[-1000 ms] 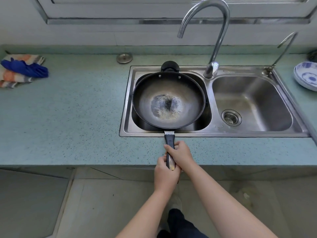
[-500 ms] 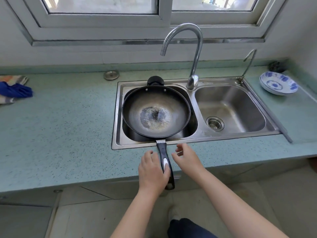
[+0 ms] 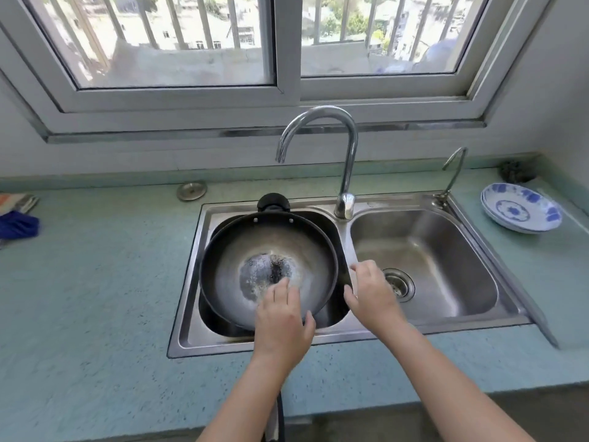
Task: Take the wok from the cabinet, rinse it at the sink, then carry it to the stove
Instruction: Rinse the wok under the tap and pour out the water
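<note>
One step looks done: the wok [image 3: 269, 269] sits in the sink [image 3: 347, 333] bowl at 9 o'clock. No water runs from the tap [image 3: 318, 122]. Left hand [image 3: 282, 327] lies open on its near rim; right hand [image 3: 371, 295] hovers open, empty. Rinsing and carrying remain.

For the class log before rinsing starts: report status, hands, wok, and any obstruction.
Left hand open, over the wok near rim. Right hand open, empty, beside wok. Wok sits in left basin of sink, dry; faucet off. Nothing blocking.

wok handle [image 3: 276, 419] mostly hidden, cloth [image 3: 17, 218] cut off
</note>
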Motion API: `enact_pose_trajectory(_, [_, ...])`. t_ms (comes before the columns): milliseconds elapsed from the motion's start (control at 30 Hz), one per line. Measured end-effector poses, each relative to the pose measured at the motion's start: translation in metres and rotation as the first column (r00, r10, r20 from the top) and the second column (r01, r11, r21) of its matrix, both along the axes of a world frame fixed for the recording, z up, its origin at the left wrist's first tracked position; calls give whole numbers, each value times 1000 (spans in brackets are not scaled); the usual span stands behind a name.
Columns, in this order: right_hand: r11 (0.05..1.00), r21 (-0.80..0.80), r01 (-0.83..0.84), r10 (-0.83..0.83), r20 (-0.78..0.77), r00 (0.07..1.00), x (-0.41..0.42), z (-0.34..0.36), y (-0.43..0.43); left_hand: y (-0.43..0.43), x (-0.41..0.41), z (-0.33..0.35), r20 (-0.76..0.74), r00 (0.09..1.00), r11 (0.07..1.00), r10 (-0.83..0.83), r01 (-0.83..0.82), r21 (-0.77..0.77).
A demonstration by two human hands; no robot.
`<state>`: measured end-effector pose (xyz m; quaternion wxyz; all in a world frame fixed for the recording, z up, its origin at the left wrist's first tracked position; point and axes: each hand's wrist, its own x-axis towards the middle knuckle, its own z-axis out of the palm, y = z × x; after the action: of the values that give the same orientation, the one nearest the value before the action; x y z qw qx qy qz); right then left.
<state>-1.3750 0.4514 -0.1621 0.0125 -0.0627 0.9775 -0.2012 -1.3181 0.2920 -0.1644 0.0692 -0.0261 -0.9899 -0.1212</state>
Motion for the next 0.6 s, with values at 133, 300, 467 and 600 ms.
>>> enact_pose_trajectory(133, [1000,-16,14,-15,-28,999,-54,7,26,24,-47,9,-22,1000,1000,-3,3,-14])
enact_pose_trajectory(300, [999,12,-40,40,-21,999,-111,5,43,53,-96,5,-33,999,1000,28,-28,-13])
enact_pose_trajectory(467, [987,34,-159,161,-47,986,-155,-4,42,70,-122,-7,-24,998,998,55,-56,-24])
enact_pose_trajectory(600, [978,68,-196,201,-70,977,-178,-13,37,72,-134,-9,-4,999,998,42,-43,-54])
